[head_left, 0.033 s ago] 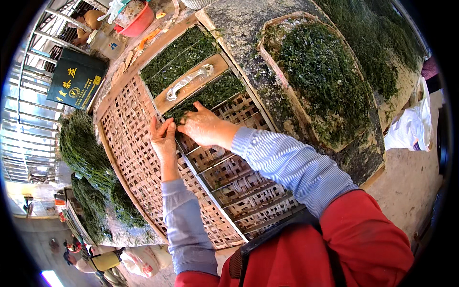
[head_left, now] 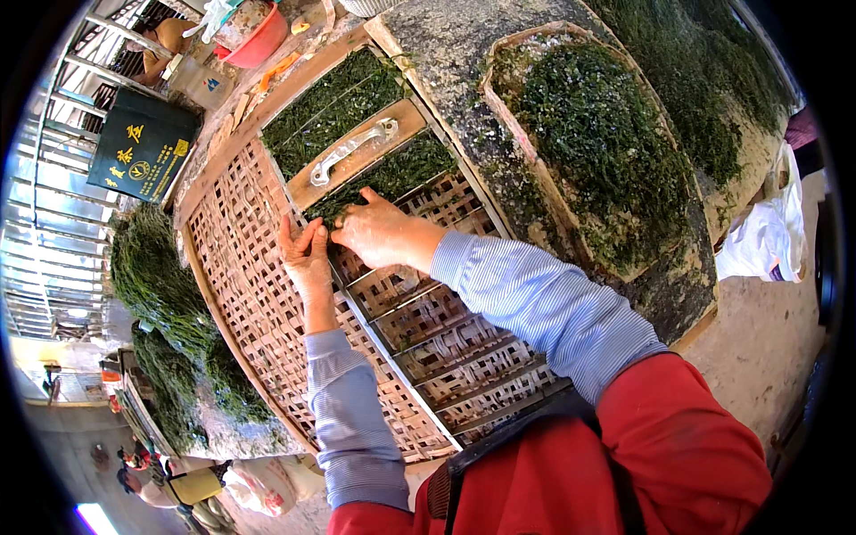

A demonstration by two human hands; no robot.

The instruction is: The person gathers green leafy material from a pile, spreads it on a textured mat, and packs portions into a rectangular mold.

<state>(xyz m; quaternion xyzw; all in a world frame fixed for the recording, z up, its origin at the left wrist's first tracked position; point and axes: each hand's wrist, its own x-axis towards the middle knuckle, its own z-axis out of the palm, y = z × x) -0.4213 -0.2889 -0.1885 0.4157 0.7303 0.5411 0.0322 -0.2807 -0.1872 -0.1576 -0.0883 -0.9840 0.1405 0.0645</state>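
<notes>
A metal frame (head_left: 392, 358) with long narrow slots lies across a woven bamboo tray (head_left: 245, 201). Its far slots hold chopped, dark green leaves (head_left: 410, 169). Between filled strips lies a wooden board with a metal handle (head_left: 357, 153). My left hand (head_left: 306, 259) is at the frame's left edge, thumb and fingers closing on some leaves at the slot's end. From the right, my right hand (head_left: 379, 234) curls over the same slot, its thumb close to the left one. One finger stays raised, and its other fingertips are partly hidden in the leaves.
To the right, a low wooden-edged bin (head_left: 535, 165) holds more leaves, with a loose heap (head_left: 687, 80) beyond. Long green stalks (head_left: 160, 276) are piled at left. A dark green box (head_left: 143, 144) and red basin (head_left: 254, 45) stand at far left. A white bag (head_left: 767, 227) hangs at right.
My left forearm has shifted slightly to the right, and my right hand has moved a little left. The frame, board and leaves look the same.
</notes>
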